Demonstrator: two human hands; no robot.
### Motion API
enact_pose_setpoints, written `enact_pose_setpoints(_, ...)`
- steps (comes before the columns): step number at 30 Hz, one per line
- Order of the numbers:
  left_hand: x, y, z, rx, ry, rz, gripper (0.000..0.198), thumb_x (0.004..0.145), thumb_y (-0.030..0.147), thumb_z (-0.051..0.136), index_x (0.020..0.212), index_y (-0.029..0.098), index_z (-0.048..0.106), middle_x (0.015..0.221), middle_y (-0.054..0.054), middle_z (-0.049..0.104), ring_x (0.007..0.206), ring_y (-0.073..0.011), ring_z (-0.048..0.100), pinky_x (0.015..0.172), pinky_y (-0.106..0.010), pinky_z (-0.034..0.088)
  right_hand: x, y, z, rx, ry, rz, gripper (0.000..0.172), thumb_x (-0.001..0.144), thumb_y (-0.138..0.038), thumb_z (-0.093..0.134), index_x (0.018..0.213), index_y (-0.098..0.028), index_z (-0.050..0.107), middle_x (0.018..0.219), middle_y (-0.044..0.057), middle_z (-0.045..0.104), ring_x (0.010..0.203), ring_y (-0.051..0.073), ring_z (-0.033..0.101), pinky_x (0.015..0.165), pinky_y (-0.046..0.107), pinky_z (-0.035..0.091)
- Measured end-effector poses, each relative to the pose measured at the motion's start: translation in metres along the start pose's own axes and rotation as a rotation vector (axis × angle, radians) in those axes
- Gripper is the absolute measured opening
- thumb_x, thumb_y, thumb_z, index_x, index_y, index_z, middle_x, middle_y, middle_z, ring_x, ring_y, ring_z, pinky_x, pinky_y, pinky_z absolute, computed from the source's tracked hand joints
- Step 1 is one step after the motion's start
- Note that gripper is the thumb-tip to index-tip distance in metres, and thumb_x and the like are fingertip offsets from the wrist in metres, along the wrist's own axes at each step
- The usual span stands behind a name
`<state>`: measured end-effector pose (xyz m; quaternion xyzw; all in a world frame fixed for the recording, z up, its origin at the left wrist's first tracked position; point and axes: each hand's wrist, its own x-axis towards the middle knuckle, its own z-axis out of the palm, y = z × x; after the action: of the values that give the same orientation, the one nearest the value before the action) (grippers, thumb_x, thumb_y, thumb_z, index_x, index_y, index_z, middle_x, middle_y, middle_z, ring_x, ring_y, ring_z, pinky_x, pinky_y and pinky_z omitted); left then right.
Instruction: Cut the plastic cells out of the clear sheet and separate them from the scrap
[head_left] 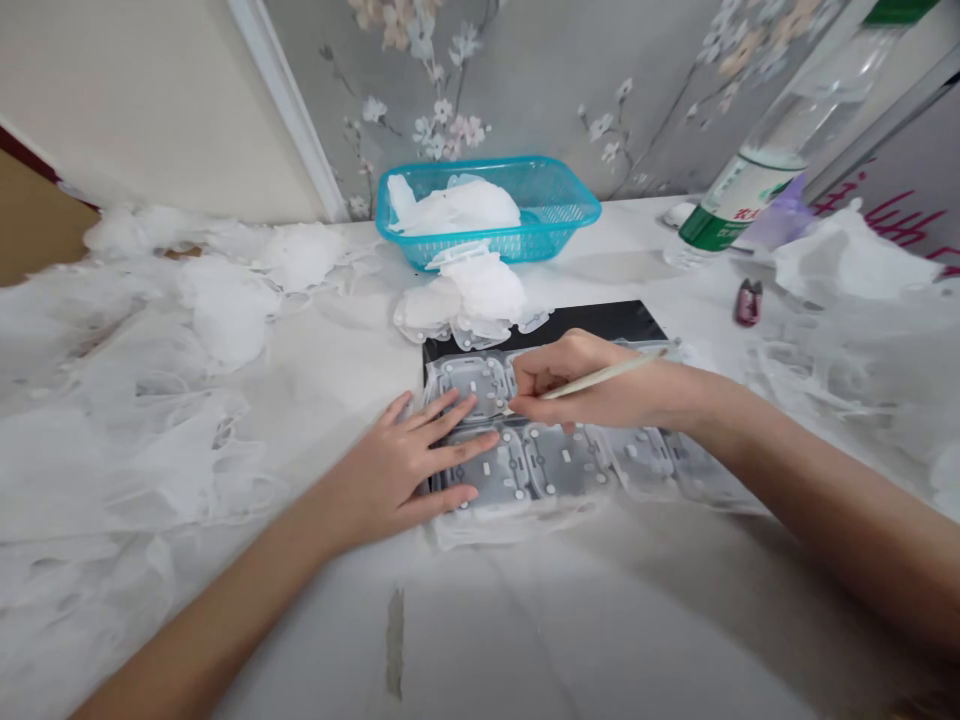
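My left hand lies flat with spread fingers on a translucent plastic sheet of moulded, rounded-square pieces. In my right hand is a thin, pale, pen-like tool, its back end pointing right over the wrist. Its tip meets the sheet near the edge of an upper-row piece; the exact tip shape is too small to make out. Beneath the sheet is a black board, showing at the back. Part of the upper row is hidden by my right hand.
Behind the board lies a pile of loose white pieces. A blue basket holds more. White scrap sheets heap up at left and right. A large water bottle and a small dark red item stand at right.
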<state>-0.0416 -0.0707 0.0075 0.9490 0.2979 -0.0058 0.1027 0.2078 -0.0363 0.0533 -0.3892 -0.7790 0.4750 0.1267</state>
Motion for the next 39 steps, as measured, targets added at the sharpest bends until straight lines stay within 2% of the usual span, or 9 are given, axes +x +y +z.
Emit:
enact_pose_setpoints(8,0.000,0.000,0.000,-0.017,-0.006,-0.002,0.050,0.094,0.049,0.036,0.142,0.039,0.029,0.154,-0.003,0.021,0.140,-0.0296,0.023,0.108,-0.058,0.021,-0.003,-0.006,-0.001,0.017,-0.001,0.082,0.017,0.073,-0.016,0.055,0.060,-0.018,0.044,0.050,-0.007,0.044,0.044,0.005,0.039,0.040,0.015,0.036)
enact_pose_setpoints(13,0.001,0.000,-0.001,-0.029,-0.005,0.000,0.050,0.094,0.049,0.037,0.142,0.038,0.031,0.154,-0.004,0.022,0.141,-0.0286,0.023,0.109,-0.056,0.019,-0.005,-0.007,-0.002,-0.141,0.027,0.031,0.015,0.070,-0.013,0.056,0.059,-0.017,0.046,0.050,-0.007,0.042,0.045,0.004,0.030,0.040,0.017,0.024)
enact_pose_setpoints(16,0.001,0.001,-0.001,-0.033,-0.005,-0.004,0.049,0.094,0.049,0.036,0.142,0.038,0.032,0.153,-0.004,0.022,0.141,-0.0280,0.023,0.109,-0.056,0.020,-0.005,-0.008,-0.003,-0.167,0.053,0.023,0.017,0.070,-0.013,0.056,0.058,-0.017,0.044,0.047,-0.008,0.037,0.043,0.004,0.027,0.040,0.017,0.022)
enact_pose_setpoints(21,0.001,0.001,-0.001,-0.041,-0.011,-0.015,0.049,0.093,0.050,0.036,0.141,0.038,0.033,0.153,-0.004,0.023,0.140,-0.0291,0.024,0.108,-0.057,0.022,0.001,0.001,-0.002,-0.029,0.049,0.051,0.018,0.075,-0.016,0.052,0.060,-0.018,0.043,0.045,-0.007,0.045,0.040,0.006,0.043,0.038,0.016,0.030)
enact_pose_setpoints(23,0.001,0.001,-0.001,-0.040,-0.012,-0.016,0.049,0.093,0.050,0.036,0.141,0.038,0.034,0.153,-0.005,0.023,0.140,-0.0297,0.024,0.108,-0.059,0.022,0.005,0.009,0.000,0.022,0.074,0.016,0.014,0.075,-0.015,0.051,0.063,-0.018,0.044,0.045,-0.006,0.048,0.039,0.007,0.046,0.037,0.017,0.032)
enact_pose_setpoints(27,0.002,0.002,-0.004,-0.055,-0.026,0.000,0.046,0.094,0.048,0.037,0.139,0.039,0.037,0.154,-0.006,0.019,0.141,-0.0321,0.021,0.106,-0.061,0.020,0.012,0.021,0.008,0.122,0.143,-0.080,0.015,0.075,-0.009,0.044,0.064,-0.019,0.041,0.044,-0.008,0.044,0.037,0.006,0.043,0.038,0.017,0.032)
enact_pose_setpoints(34,0.001,0.003,-0.005,-0.070,-0.035,0.008,0.045,0.094,0.045,0.037,0.139,0.040,0.037,0.155,-0.006,0.015,0.141,-0.0340,0.017,0.106,-0.064,0.019,0.012,0.020,0.020,0.133,0.264,-0.250,0.018,0.075,-0.007,0.040,0.061,-0.020,0.038,0.046,-0.007,0.041,0.041,0.006,0.038,0.041,0.019,0.029)
enact_pose_setpoints(39,0.000,0.003,-0.003,-0.079,-0.016,0.012,0.045,0.094,0.044,0.039,0.139,0.039,0.038,0.154,-0.006,0.017,0.141,-0.0346,0.017,0.106,-0.064,0.018,0.012,0.021,0.021,0.118,0.215,-0.241,0.018,0.077,-0.009,0.039,0.063,-0.020,0.037,0.049,-0.007,0.041,0.044,0.007,0.037,0.044,0.020,0.029)
